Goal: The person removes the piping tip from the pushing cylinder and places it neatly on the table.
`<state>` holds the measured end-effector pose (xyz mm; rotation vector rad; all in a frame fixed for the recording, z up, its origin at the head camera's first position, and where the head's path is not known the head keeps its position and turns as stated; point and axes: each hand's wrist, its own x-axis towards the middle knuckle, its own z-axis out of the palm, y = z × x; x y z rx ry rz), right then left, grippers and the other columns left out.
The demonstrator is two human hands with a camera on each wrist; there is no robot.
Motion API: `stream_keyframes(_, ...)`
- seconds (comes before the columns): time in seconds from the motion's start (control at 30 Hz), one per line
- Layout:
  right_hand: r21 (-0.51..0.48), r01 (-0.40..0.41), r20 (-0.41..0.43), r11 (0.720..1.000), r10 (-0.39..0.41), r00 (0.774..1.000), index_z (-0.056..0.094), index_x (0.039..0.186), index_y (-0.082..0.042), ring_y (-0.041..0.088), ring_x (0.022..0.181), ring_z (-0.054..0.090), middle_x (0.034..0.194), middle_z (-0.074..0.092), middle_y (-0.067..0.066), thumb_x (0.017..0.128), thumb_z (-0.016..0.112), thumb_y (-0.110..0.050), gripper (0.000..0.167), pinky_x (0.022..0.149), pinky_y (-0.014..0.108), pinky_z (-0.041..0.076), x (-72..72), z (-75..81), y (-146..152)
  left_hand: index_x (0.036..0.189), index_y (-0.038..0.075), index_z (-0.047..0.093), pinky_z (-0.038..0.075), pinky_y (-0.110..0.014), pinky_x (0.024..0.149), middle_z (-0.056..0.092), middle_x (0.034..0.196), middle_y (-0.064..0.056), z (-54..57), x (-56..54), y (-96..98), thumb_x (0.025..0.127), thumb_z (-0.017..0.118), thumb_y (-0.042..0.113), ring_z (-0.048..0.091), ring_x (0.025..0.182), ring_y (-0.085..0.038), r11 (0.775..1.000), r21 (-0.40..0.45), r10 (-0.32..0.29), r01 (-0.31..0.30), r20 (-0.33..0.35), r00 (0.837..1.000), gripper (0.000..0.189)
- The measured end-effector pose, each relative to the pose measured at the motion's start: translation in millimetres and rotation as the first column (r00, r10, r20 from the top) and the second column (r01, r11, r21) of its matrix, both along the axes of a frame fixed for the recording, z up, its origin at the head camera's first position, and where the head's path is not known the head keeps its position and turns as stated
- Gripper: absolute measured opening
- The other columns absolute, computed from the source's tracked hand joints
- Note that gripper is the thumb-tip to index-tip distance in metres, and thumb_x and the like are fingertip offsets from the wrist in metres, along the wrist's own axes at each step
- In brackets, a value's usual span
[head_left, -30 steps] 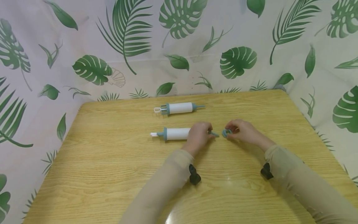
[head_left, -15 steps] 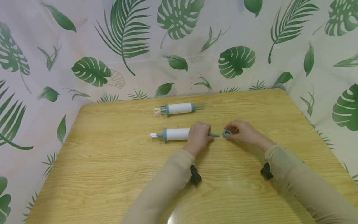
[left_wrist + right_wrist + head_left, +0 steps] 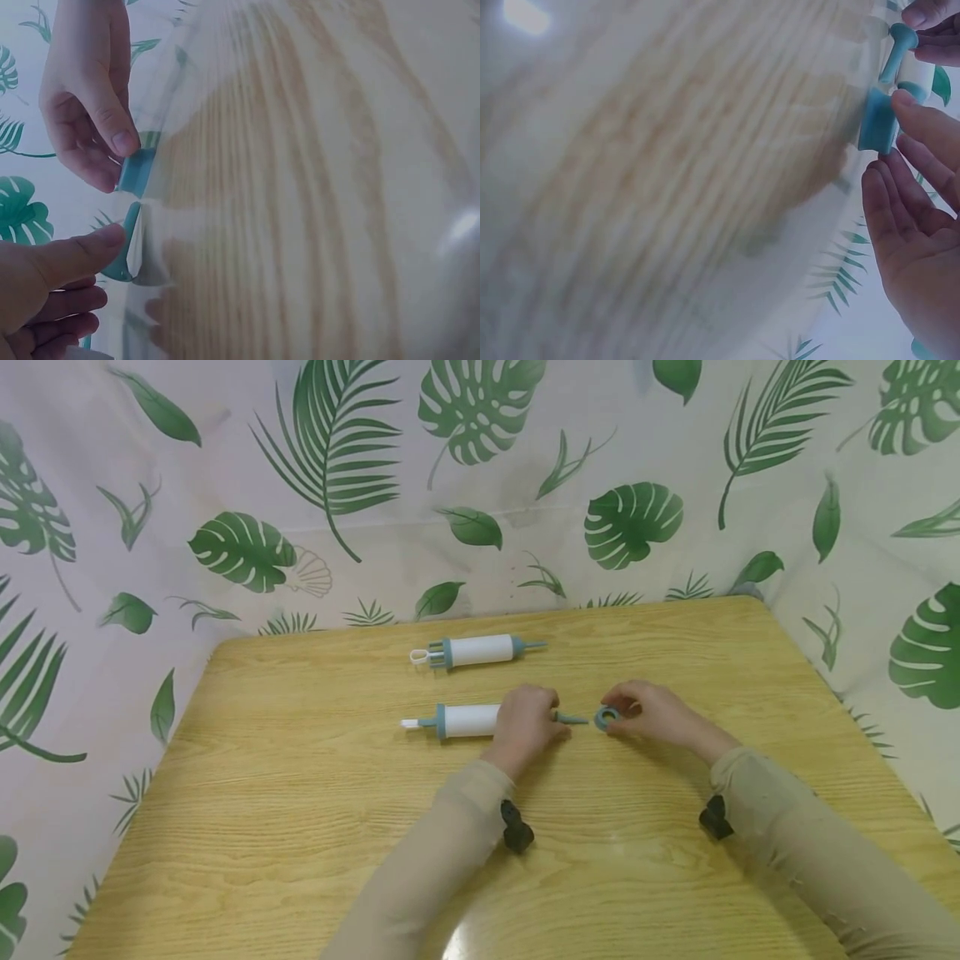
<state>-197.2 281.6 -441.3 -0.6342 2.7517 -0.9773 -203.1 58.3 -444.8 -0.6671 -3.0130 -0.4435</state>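
My left hand (image 3: pixel 525 722) pinches a teal, funnel-shaped nozzle (image 3: pixel 118 266) between thumb and fingers. Its thin tip points toward my right hand (image 3: pixel 651 717), which holds a teal ring (image 3: pixel 607 718) by thumb and fingertips. A small gap separates tip and ring in the head view. In the right wrist view the ring (image 3: pixel 877 121) shows side-on as a short, wide band. Under my left hand lies a white-barrelled syringe (image 3: pixel 471 721) with a teal collar and a white-ended plunger; the hand hides its right end.
Behind it lies a second white and teal syringe (image 3: pixel 482 650), with a nozzle at its right and a white loop handle at its left. Both lie on a wood-grain table (image 3: pixel 285 827). A leaf-patterned cloth (image 3: pixel 525 585) hangs along the table's back.
My left hand has shifted slightly left, and the nozzle it holds has levelled from a downward slant. The ring has turned to show more of its opening; my right hand stays nearly in place.
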Motion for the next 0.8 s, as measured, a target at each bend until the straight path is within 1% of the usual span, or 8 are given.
stream_keyframes(0.13, -0.01, 0.005, 0.026, 1.0, -0.005, 1.0, 0.06, 0.117, 0.006, 0.033, 0.104, 0.057, 0.112, 0.061, 0.018, 0.083, 0.075, -0.012, 0.041, 0.091, 0.047, 0.048, -1.2, 2.5, -1.2, 0.107, 0.014, 0.072, 0.05, -0.026, 0.081, 0.07, 0.103, 0.001, 1.4, -2.2, -4.8, 0.075, 0.08, 0.04, 0.064, 0.095, -0.016, 0.999, 0.045, 0.006, -0.007, 0.024, 1.0, 0.042)
stream_keyframes(0.37, -0.008, 0.006, 0.068, 1.0, -0.006, 0.998, 0.057, 0.123, 0.003, 0.035, 0.116, 0.051, 0.123, 0.058, 0.018, 0.084, 0.075, -0.016, 0.047, 0.097, 0.048, 0.044, -6.1, 7.8, -5.8, 0.109, 0.012, 0.071, 0.05, -0.027, 0.082, 0.069, 0.107, 0.0, 7.5, -5.0, -15.6, 0.076, 0.08, 0.038, 0.063, 0.099, -0.017, 0.991, 0.137, -0.004, -0.001, 0.036, 0.999, 0.044)
stream_keyframes(0.5, -0.006, -0.025, 0.054, 1.0, 0.025, 0.998, 0.054, 0.129, 0.002, 0.038, 0.121, 0.048, 0.13, 0.054, 0.019, 0.086, 0.073, -0.018, 0.051, 0.1, 0.05, 0.041, -10.0, 11.5, -10.6, 0.113, 0.011, 0.068, 0.05, -0.029, 0.084, 0.068, 0.111, -0.001, 13.8, -7.9, -25.0, 0.078, 0.079, 0.037, 0.061, 0.102, -0.017, 0.983, 0.184, -0.003, -0.005, 0.042, 0.999, 0.045)
stream_keyframes(0.63, 0.015, -0.052, 0.022, 0.999, 0.052, 0.998, 0.047, 0.138, -0.001, 0.04, 0.124, 0.044, 0.138, 0.047, 0.02, 0.086, 0.072, -0.028, 0.064, 0.1, 0.052, 0.039, -14.7, 15.0, -18.4, 0.121, 0.013, 0.064, 0.049, -0.031, 0.088, 0.065, 0.118, 0.0, 21.5, -12.5, -38.1, 0.079, 0.077, 0.041, 0.06, 0.107, -0.016, 0.982, 0.185, 0.013, -0.02, 0.038, 0.999, 0.052)
stream_keyframes(0.7, 0.012, -0.055, 0.03, 0.998, 0.054, 0.998, 0.041, 0.143, -0.004, 0.041, 0.127, 0.041, 0.143, 0.042, 0.019, 0.086, 0.072, -0.034, 0.072, 0.101, 0.054, 0.038, -16.9, 16.1, -22.9, 0.125, 0.013, 0.062, 0.048, -0.032, 0.09, 0.063, 0.123, 0.0, 24.8, -14.5, -46.1, 0.08, 0.076, 0.042, 0.058, 0.11, -0.017, 0.979, 0.2, 0.021, -0.029, 0.045, 0.999, 0.056)
stream_keyframes(0.8, 0.001, -0.059, 0.025, 0.998, 0.059, 0.998, 0.034, 0.147, -0.006, 0.041, 0.13, 0.036, 0.148, 0.035, 0.018, 0.084, 0.073, -0.038, 0.081, 0.102, 0.056, 0.035, -20.8, 16.2, -29.6, 0.129, 0.013, 0.059, 0.045, -0.035, 0.095, 0.06, 0.128, -0.001, 28.9, -18.2, -58.4, 0.08, 0.076, 0.044, 0.055, 0.117, -0.019, 0.972, 0.234, 0.023, -0.034, 0.048, 0.999, 0.061)
